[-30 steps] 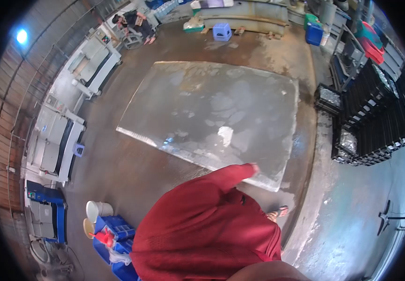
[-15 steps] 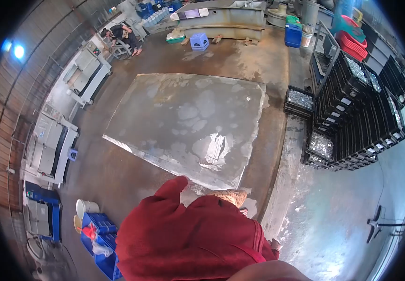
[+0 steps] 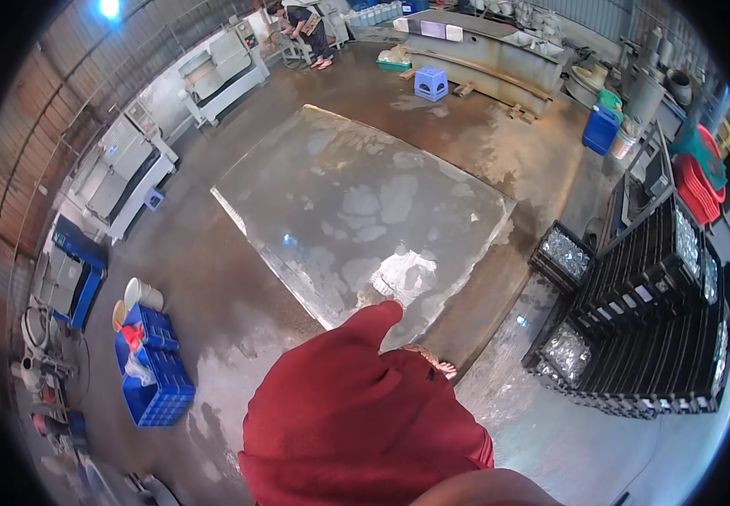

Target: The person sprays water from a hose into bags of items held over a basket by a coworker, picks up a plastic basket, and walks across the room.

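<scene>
A red sleeve reaches forward from the red garment over the near edge of a large grey slab. Neither my left hand nor my right hand can be made out; the cloth covers the lower middle of the view. Just beyond the sleeve end, a bright white patch shows on the slab. A bare foot in a sandal stands beside the slab's near right corner.
Blue crates and a white bucket stand at left. Black stacked trays rise at right. A blue stool is beyond the slab. Machines line the left wall, with another person at the back.
The view has swung, so the slab appears rotated and more floor shows at left. The sleeve now overlaps the slab's near edge, and the hand seen at right half a second ago is out of sight.
</scene>
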`<state>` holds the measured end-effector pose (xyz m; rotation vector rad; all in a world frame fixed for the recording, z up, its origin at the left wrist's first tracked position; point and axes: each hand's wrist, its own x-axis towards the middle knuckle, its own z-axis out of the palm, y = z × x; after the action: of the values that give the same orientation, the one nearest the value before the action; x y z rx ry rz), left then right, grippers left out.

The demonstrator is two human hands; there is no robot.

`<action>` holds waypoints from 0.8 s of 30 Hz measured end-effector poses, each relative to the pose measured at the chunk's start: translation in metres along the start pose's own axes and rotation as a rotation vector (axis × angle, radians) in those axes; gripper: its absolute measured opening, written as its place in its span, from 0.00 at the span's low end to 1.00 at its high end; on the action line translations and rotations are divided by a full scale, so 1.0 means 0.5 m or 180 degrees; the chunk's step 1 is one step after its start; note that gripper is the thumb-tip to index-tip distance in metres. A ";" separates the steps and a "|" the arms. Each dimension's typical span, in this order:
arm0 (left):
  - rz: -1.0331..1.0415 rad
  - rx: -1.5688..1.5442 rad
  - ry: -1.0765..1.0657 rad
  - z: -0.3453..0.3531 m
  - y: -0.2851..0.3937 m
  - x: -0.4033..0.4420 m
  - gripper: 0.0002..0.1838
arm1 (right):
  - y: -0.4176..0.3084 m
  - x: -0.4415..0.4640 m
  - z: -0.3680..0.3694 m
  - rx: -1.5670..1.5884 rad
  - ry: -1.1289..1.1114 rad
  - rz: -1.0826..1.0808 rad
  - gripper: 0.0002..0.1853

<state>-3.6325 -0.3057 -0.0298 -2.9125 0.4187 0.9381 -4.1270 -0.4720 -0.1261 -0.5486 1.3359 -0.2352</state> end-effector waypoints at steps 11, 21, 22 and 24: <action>0.0631 -0.1086 0.0677 -0.135 0.338 -0.002 0.24 | -0.228 0.194 -0.173 -0.0557 -0.0173 0.0253 0.21; 0.0380 -0.0631 -0.0289 0.088 0.252 -0.173 0.18 | -0.361 0.173 -0.243 -0.1208 -0.0159 0.0340 0.20; 0.0174 -0.0634 -0.0335 0.097 0.234 -0.199 0.18 | -0.370 0.170 -0.261 -0.1319 -0.0161 0.0345 0.20; -0.0173 -0.0668 -0.0388 0.104 0.205 -0.241 0.18 | -0.379 0.169 -0.302 -0.1485 -0.0146 0.0342 0.20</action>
<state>-3.7838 -0.3684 0.0009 -3.0088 0.2462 1.2125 -4.2247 -0.7094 -0.1226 -0.8632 1.3752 0.1834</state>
